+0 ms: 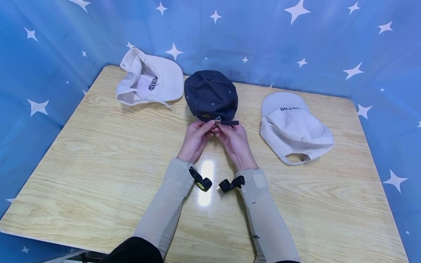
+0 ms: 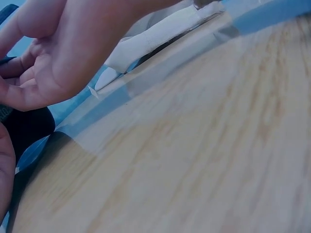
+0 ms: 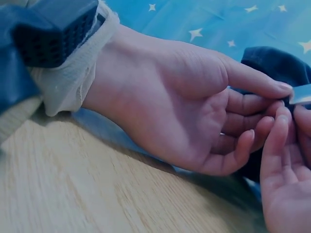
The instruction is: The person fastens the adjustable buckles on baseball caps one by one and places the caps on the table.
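Note:
A navy baseball cap rests at the table's back middle, its rear opening and strap turned towards me. My left hand pinches the strap by its metal clasp, thumb on top. My right hand pinches the same strap close beside it, and the loose strap end sticks out to the right over the fingers. In the right wrist view the left thumb lies against a silvery piece, with both hands' fingertips nearly together. The left wrist view shows the right palm but little of the cap.
At the back left a white cap lies with its inside showing and its strap hanging loose. Another white cap lies on the right, brim towards the back. A blue star-patterned curtain borders the wooden table.

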Motion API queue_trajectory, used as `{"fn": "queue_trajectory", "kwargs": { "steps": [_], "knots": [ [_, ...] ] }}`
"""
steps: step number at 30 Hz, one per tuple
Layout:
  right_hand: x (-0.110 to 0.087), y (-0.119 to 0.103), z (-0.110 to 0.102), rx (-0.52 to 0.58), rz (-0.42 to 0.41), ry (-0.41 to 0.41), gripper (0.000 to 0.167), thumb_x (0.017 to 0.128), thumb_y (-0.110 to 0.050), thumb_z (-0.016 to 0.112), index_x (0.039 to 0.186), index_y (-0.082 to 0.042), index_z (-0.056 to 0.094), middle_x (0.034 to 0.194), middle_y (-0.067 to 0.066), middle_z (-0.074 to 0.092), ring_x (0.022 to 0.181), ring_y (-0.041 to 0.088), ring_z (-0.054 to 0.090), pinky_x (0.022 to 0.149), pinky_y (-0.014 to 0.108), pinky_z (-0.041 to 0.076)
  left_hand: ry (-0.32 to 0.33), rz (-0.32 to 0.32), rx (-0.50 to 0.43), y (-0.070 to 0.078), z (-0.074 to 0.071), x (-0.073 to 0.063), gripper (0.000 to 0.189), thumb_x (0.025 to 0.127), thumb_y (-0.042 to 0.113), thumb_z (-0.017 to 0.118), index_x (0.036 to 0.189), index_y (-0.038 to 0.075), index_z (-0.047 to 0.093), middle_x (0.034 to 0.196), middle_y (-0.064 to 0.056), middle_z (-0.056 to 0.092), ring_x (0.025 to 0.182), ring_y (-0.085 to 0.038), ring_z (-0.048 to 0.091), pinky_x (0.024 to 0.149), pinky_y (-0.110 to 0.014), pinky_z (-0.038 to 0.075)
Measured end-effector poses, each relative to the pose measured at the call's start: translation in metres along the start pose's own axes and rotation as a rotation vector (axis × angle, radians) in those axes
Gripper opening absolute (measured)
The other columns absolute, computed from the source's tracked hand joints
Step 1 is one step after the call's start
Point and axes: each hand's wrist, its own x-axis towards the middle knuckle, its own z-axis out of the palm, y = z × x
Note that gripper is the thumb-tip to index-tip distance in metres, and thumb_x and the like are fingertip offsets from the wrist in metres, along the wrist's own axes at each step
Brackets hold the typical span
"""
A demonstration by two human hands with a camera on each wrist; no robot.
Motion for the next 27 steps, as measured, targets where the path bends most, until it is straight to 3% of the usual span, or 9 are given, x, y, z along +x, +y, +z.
{"fn": "queue_trajectory", "kwargs": {
  "steps": [11, 22, 27],
  "knots": [
    [-0.0009, -0.0007, 0.0009, -0.032, -0.035, -0.032, 0.009, 0.085, 0.005, 0.054, 0.092, -0.001, 0.056, 0.081, 0.008, 0.063, 0.071, 0.015, 0.059, 0.065, 0.023, 0.049, -0.003, 0.021, 0.013, -0.0001, 0.0002, -0.0001, 0.007, 0.078, 0.012, 0.069, 0.082, 0.007, 0.067, 0.078, -0.004, 0.064, 0.068, -0.012, 0.056, 0.063, -0.023, 0.043],
    [-0.0012, -0.0018, -0.0006, -0.03, -0.033, -0.23, 0.012, 0.086, -0.004, 0.057, 0.097, -0.006, 0.055, 0.09, 0.008, 0.058, 0.08, 0.02, 0.055, 0.067, 0.028, 0.045, -0.003, 0.036, -0.032, 0.0023, 0.0006, -0.0001, 0.006, 0.08, 0.01, 0.066, 0.083, 0.006, 0.067, 0.079, -0.005, 0.063, 0.069, -0.013, 0.055, 0.063, -0.022, 0.043],
    [-0.0018, -0.0011, 0.0009, -0.016, -0.03, -0.201, 0.008, 0.086, -0.01, 0.059, 0.093, -0.007, 0.056, 0.087, 0.007, 0.059, 0.078, 0.018, 0.055, 0.065, 0.027, 0.045, 0.0, 0.031, -0.019, 0.002, 0.0003, 0.0, 0.003, 0.081, 0.009, 0.065, 0.08, 0.008, 0.067, 0.075, -0.003, 0.062, 0.068, -0.012, 0.055, 0.062, -0.021, 0.043]
  ]
}}
